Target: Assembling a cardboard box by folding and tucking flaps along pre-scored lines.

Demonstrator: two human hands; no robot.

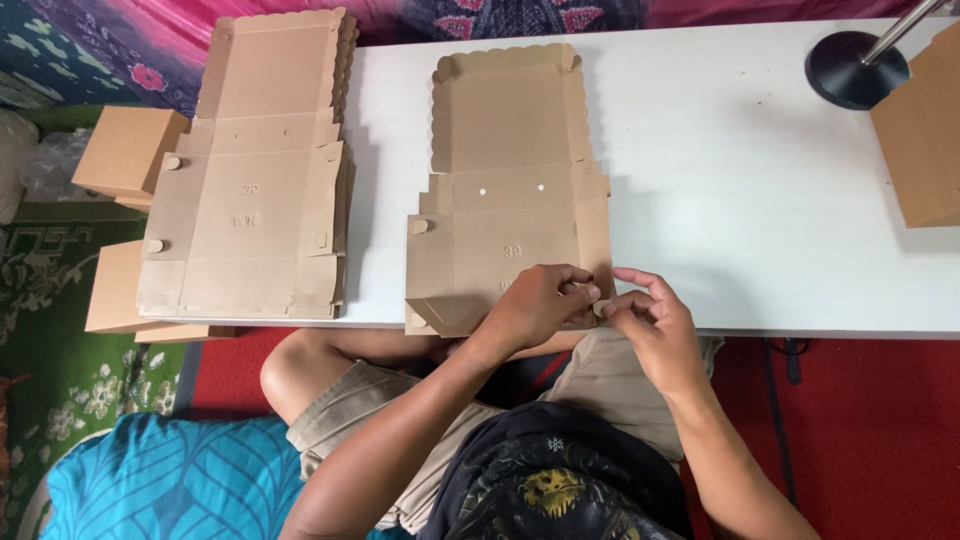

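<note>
Flat brown cardboard box blank (pixel 505 200) lies unfolded on the white bench (pixel 760 200), near edge at the bench front. Left hand (pixel 535 305) and right hand (pixel 650 325) both at its near-right corner, fingers closed, pinching the corner flap. Stack of identical blanks (pixel 255 170) well to the left; black lamp base (pixel 855 68) far right.

1. A white bench (pixel 760 200) runs across the view, evenly lit, with soft shadows falling on it.
2. A black round lamp base (pixel 855 68) with a metal pole stands at its far right corner.
3. Red carpet (pixel 870 420) covers the floor on the right; a green patterned rug (pixel 50 330) lies on the left.
4. Pink and purple patterned cloth (pixel 150 40) hangs behind the bench.
5. A teal leaf-print cushion (pixel 170 480) sits bottom left.
</note>
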